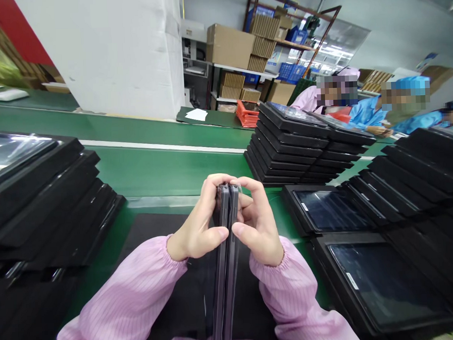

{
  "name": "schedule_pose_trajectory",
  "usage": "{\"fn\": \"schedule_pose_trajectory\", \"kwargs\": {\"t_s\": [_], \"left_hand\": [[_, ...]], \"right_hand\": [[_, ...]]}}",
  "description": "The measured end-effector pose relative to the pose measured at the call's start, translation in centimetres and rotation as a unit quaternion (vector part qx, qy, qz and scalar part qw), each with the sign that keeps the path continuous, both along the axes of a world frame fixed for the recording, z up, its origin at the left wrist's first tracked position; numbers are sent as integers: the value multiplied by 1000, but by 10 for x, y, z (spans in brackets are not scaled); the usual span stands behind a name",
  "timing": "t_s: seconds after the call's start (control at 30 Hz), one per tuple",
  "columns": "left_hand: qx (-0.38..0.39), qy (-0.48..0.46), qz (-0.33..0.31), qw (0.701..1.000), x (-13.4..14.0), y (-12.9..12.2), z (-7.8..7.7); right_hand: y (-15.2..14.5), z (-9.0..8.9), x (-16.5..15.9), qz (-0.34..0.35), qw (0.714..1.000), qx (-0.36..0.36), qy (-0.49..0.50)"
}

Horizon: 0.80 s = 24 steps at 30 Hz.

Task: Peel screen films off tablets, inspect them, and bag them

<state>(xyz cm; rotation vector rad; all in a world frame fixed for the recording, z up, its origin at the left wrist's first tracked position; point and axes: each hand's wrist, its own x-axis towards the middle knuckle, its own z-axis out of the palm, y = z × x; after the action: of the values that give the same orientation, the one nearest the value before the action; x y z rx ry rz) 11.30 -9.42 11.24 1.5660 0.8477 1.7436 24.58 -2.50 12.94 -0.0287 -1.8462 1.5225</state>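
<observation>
Two dark, slim tablets stand on edge side by side in front of me, their narrow sides turned up toward the camera. My left hand is closed on the left tablet, thumb on its near edge and fingers over its far corner. On the other side, my right hand grips the right tablet in the same way. The tablets touch or nearly touch along their length. Their screens cannot be seen well at this angle. Below lies a black mat on the green bench.
Black trays are stacked at left. More tray stacks stand at the back right and right. Tablets lie in trays near my right arm. Orange packets and white paper rest beyond. Several co-workers sit at far right.
</observation>
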Motion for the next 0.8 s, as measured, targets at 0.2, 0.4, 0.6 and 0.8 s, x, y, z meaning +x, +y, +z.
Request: {"fn": "schedule_pose_trajectory", "kwargs": {"t_s": [0.2,0.4,0.6,0.8], "left_hand": [[10,69,-55,996,-7,-2,2],[21,69,-47,996,-4,-2,2],[10,35,-50,998,1,-1,4],[6,15,44,999,8,-2,-3]], "right_hand": [[3,4,8,41,998,16,-42],[-1,5,10,23,999,27,-41],[0,6,11,20,999,21,-46],[-7,-1,5,-13,1000,-8,11]]}}
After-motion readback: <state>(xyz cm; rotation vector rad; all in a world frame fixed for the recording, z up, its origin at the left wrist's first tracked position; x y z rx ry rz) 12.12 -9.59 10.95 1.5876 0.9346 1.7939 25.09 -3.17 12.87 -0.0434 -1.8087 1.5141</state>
